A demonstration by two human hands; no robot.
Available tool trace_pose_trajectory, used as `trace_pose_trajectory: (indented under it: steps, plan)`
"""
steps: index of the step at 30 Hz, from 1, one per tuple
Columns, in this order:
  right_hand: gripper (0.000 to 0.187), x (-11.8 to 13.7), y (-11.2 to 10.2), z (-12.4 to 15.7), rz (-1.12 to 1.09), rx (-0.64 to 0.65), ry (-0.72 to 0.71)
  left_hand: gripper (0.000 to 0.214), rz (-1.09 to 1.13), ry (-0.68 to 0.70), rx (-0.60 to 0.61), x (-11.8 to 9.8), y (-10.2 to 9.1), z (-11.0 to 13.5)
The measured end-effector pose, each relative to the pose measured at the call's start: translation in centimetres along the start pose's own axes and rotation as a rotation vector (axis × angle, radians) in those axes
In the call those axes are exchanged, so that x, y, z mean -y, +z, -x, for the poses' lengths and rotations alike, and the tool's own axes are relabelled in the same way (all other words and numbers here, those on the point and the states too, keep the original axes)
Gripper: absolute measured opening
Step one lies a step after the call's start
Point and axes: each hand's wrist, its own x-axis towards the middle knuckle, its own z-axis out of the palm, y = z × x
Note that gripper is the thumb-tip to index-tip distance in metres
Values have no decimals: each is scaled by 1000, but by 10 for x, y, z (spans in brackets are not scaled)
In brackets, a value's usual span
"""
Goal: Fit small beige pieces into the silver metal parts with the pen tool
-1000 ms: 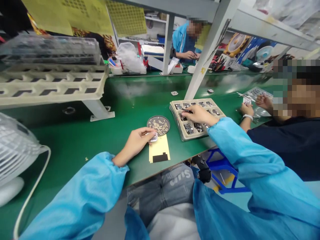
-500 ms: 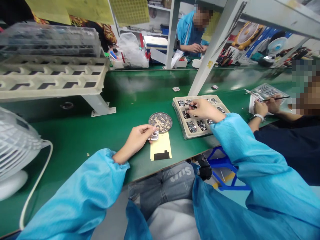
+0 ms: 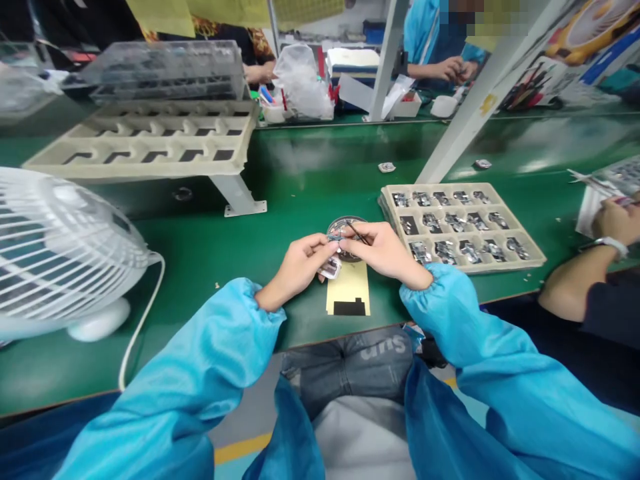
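In front of me my two hands meet over a round dark dish (image 3: 345, 220) of tiny pale pieces, hiding much of it. My left hand (image 3: 306, 263) is closed on a small white-rimmed casing (image 3: 331, 269), held below the fingers. A small bluish circuit part (image 3: 333, 236) sits at the fingertips of both hands; which one carries its weight I cannot tell. My right hand (image 3: 383, 248) pinches that part and also keeps a thin dark tool (image 3: 356, 232), slanting up from its fingers. Beneath lies a yellow paper (image 3: 347, 287) with a black strip.
A beige compartment tray (image 3: 537, 259) of small metal parts lies to the right. On the left stand a white fan (image 3: 65, 253) and a raised beige tray (image 3: 200, 167). Two small casings lie farther back, one a pale casing (image 3: 387, 167). A co-worker's hand (image 3: 615, 223) is at far right.
My right hand has come from the compartment tray to my left hand, bringing a small part and the dark tool. The view has shifted left.
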Motion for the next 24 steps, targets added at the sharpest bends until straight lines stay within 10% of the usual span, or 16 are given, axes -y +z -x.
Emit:
trace_pose_trajectory:
  steps: [8,24]
  plan:
    - [37,-9,3,5,-40,-182,71,48,33,-3,-158,0,-5,-2]
    - [46,-11,-2,8,67,29,189,33,-162,165,-183,-4,-11,3]
